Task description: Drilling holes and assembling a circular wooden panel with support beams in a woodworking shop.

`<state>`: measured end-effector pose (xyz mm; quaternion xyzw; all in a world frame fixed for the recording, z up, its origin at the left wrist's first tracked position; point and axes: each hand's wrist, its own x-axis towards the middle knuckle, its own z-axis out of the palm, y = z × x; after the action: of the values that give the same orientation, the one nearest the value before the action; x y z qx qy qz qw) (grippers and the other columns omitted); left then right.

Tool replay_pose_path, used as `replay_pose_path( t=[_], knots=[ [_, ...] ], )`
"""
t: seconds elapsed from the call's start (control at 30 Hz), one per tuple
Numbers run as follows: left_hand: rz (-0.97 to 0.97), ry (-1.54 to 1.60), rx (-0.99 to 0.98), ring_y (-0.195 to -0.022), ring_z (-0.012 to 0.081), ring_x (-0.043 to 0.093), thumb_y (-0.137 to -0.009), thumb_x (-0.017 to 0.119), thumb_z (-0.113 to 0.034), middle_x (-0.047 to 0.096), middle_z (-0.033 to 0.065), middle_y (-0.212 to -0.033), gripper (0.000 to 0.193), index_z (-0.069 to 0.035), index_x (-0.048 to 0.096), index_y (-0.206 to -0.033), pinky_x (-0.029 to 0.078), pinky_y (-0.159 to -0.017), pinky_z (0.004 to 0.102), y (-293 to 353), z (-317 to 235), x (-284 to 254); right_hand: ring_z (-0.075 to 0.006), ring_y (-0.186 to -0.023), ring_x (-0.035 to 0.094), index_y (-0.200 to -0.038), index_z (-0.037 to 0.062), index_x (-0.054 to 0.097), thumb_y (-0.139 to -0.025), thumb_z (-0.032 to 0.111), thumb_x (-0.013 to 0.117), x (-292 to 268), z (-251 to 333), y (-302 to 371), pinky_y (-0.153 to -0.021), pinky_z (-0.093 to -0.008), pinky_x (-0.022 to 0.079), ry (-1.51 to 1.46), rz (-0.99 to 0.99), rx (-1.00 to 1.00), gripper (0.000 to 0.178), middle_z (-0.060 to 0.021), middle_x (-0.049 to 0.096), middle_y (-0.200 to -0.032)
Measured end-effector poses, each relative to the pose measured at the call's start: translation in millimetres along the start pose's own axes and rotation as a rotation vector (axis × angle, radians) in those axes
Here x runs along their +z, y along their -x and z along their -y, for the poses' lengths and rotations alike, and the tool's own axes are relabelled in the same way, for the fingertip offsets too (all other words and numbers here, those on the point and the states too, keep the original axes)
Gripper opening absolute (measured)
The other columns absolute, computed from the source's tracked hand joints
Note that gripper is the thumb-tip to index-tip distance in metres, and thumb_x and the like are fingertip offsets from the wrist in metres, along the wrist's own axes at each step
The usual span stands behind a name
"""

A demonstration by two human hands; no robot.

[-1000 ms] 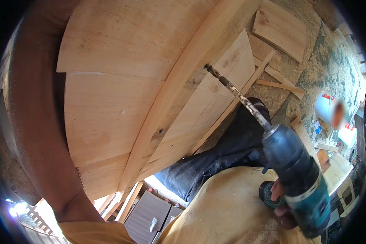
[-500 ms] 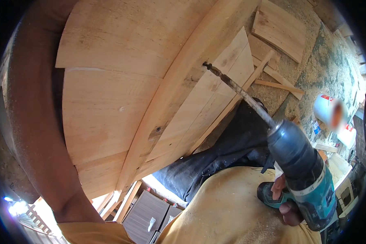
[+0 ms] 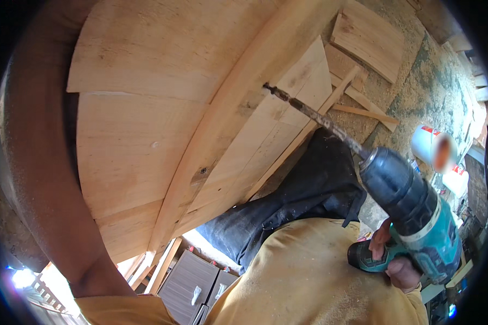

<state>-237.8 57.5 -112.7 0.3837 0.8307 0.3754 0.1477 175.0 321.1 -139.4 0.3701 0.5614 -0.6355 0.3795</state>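
My right hand is closed around the handle of a teal and black cordless drill. From the drill's chuck a long, worn bit reaches up and left. Its tip meets the face of a long wooden beam at a small dark spot. The beam runs diagonally across a panel of joined pale boards. Lower on the beam sits a dark screw or hole. My left forearm rises along the panel's left edge, and its hand is beyond the upper edge of the picture.
Wood offcuts and narrow strips lie on the sawdust-covered floor at upper right. White containers stand at the right. Dark cloth lies between the panel and my yellow clothing. A grey-brown cabinet shows below the panel.
The view has shifted slightly, moving the panel left in the picture. My drill's body has swung a little to the right, while the bit's tip stays at the same spot on the beam.
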Motion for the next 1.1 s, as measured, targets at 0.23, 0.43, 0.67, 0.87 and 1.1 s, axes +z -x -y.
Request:
replay_pose_path(
  t=[0.23, 0.43, 0.67, 0.87, 1.1],
  knots=[
    [-0.018, 0.02, -0.015, -0.087, 0.0117, 0.058, -0.083, 0.066, -0.032, 0.059, 0.0032, -0.094, 0.038, -0.005, 0.055, -0.108, 0.046, -0.077, 0.0264, -4.6, 11.5, -5.8, -0.0151, -0.072, 0.056, -0.091, 0.0093, 0.055, -0.066, 0.036, 0.074, 132.8, 200.7, -122.3, -0.071, -0.0274, 0.044, -0.035, -0.029, -0.024, 0.041, -0.0023, 0.057, -0.077],
    [-0.011, -0.022, -0.009, -0.086, 0.0115, 0.058, -0.084, 0.066, -0.032, 0.059, 0.003, -0.093, 0.037, -0.005, 0.055, -0.108, 0.047, -0.077, 0.0262, -0.6, 9.0, -5.7, -0.0149, -0.072, 0.055, -0.091, 0.0098, 0.054, -0.063, 0.039, 0.077, 55.2, 58.8, -36.0, -0.071, -0.0277, 0.043, -0.104, -0.024, -0.088, 0.047, -0.0017, 0.057, -0.078],
    [0.002, -0.049, 0.015, -0.085, 0.0112, 0.058, -0.084, 0.066, -0.031, 0.059, 0.0028, -0.092, 0.036, -0.005, 0.055, -0.107, 0.047, -0.076, 0.0259, -5.8, 1.6, -8.4, -0.0146, -0.072, 0.054, -0.092, 0.0103, 0.053, -0.06, 0.043, 0.08, 31.3, 28.6, -23.9, -0.071, -0.0282, 0.042, -0.19, -0.045, -0.156, 0.053, -0.0011, 0.056, -0.078],
    [0.011, -0.071, 0.028, -0.084, 0.011, 0.059, -0.084, 0.066, -0.031, 0.059, 0.0026, -0.092, 0.036, -0.005, 0.055, -0.106, 0.047, -0.076, 0.0257, -7.1, -2.2, -11.3, -0.0145, -0.072, 0.054, -0.092, 0.0107, 0.052, -0.057, 0.046, 0.083, 61.2, 48.9, -37.1, -0.072, -0.0285, 0.042, -0.26, -0.059, -0.21, 0.058, -0.0005, 0.055, -0.078],
    [0.022, -0.087, 0.055, -0.083, 0.0108, 0.059, -0.084, 0.066, -0.031, 0.059, 0.0023, -0.091, 0.035, -0.006, 0.055, -0.106, 0.047, -0.076, 0.0254, -9.0, -7.2, -12.4, -0.0137, -0.073, 0.053, -0.094, 0.0095, 0.052, -0.058, 0.044, 0.085, 8.9, -16.8, -43.0, -0.072, -0.0289, 0.041, -0.208, 0.029, -0.342, 0.06, -0.0004, 0.054, -0.08]
  ],
)
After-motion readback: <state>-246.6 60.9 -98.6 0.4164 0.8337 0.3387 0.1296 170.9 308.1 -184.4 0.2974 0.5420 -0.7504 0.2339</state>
